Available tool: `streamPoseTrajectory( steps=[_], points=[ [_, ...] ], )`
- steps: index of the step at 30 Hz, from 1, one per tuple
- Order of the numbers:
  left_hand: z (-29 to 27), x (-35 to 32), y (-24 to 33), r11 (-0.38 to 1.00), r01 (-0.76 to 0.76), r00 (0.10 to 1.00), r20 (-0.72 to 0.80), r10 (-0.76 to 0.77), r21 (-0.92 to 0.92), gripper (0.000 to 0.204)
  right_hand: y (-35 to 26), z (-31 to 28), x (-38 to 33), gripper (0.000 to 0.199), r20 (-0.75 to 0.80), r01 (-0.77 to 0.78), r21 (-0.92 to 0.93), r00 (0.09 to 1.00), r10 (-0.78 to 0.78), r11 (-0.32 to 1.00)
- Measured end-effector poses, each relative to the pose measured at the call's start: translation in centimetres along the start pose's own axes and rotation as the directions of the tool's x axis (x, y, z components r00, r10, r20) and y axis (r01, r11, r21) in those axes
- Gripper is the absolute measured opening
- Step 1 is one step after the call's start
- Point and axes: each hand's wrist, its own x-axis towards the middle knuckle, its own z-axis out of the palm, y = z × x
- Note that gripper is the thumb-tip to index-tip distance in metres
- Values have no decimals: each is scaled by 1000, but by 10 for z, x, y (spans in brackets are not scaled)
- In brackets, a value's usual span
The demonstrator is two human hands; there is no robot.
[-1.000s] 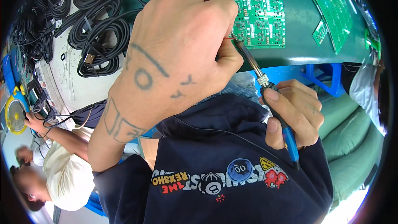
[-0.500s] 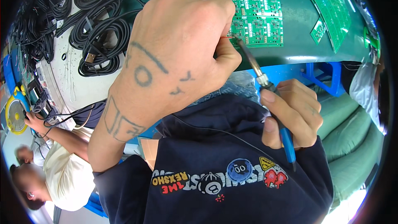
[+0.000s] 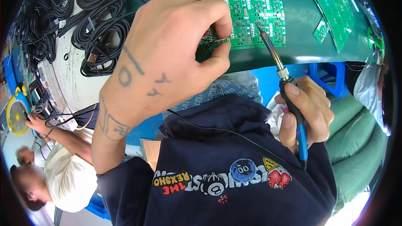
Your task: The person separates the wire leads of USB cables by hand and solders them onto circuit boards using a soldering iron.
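Right hand (image 3: 307,111) wrapped round a soldering iron (image 3: 283,74): blue-and-black handle, silver collar, heat-browned shaft, dark tip over the green circuit panel (image 3: 264,6); contact unclear. Left hand (image 3: 171,50) pinching thin red wire (image 3: 231,38) at the panel's near edge. Panel, gridded with small repeating circuits, lies on the dark green table (image 3: 301,54).

On the table mat (image 3: 301,52), a panel of circuit boards (image 3: 264,6) is laid in front. To its right, a second panel (image 3: 335,21) is placed, with a single circuit board (image 3: 321,31) just beside its left edge. To the left, cable coils (image 3: 111,21) are heaped. Over the first panel's near part, a wire (image 3: 224,39) is held by the left hand (image 3: 171,37); to its right, a soldering iron (image 3: 283,74) is held by the right hand (image 3: 312,113). Far left, a fan (image 3: 17,111) is situated.
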Motion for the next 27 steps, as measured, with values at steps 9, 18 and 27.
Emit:
streamPoseTrajectory(
  steps=[9, 18, 27],
  points=[
    [-1, -7, -2, 996, -15, 1000, 4, 15, -92, 14, 2, 0, 0, 30, 9, -9, 16, 1000, 9, 1000],
    [4, -7, 0, 997, 15, 999, -45, -18, -81, 12, 2, 1, -1, 30, 21, -11, 19, 1000, 11, 1000],
    [2, -1, 7, 984, 155, 987, -18, -157, -81, 14, -2, 1, -1, 27, 100, -28, 107, 995, 17, 994]
  ],
)
